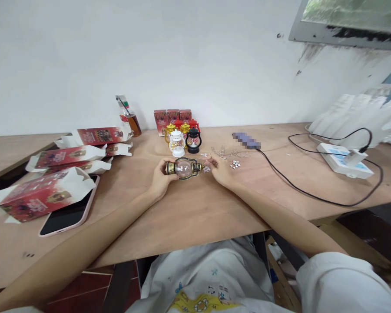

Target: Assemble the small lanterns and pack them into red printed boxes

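— White clothing with a small flower print fills the bottom edge, under the table (195,217). Report on the hands.

— Left hand (159,176): grip closed around the base end of a small lantern (184,168), which lies on its side on the table. Right hand (220,171): fingertips pinched lightly at the lantern's cap end, touching it; whether they hold a small part there cannot be told.

— Lantern's condition?

— Dark and gold frame, clear glass globe, horizontal between both hands.

— Surroundings?

— Plain wooden table against a white wall. Behind the lantern stand four more small lanterns (182,140), white, black, gold and red, with red boxes (172,116) behind those. Right of the lantern lie button cells (235,164) and wire bits, then a black cable (299,187) running to a power strip (343,161). Left of the lantern lie opened cartons (52,182) and a phone (68,215), face up.
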The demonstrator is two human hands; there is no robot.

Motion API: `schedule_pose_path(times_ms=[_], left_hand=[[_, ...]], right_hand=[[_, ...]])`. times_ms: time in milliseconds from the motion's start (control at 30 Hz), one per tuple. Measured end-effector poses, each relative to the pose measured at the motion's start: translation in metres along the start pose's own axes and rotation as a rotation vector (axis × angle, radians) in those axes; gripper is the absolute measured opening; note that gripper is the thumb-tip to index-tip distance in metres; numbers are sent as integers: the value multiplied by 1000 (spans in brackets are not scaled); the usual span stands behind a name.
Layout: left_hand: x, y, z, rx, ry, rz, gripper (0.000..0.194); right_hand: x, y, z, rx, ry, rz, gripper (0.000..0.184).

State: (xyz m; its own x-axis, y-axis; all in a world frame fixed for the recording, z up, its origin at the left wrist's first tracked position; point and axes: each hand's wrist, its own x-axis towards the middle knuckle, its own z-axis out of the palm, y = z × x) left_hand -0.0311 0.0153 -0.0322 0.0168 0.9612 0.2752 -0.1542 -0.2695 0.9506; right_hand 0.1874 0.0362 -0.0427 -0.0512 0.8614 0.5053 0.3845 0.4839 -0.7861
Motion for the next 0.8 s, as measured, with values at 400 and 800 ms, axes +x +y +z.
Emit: schedule_pose_path(times_ms=[400, 800], left_hand=[[0, 4, 3, 7, 20, -42, 49], [0, -4, 3, 443, -53, 109, 48]], right_hand=[[2, -3, -2, -190, 12, 51, 15], [4, -15, -14, -366, 431, -438, 14]])
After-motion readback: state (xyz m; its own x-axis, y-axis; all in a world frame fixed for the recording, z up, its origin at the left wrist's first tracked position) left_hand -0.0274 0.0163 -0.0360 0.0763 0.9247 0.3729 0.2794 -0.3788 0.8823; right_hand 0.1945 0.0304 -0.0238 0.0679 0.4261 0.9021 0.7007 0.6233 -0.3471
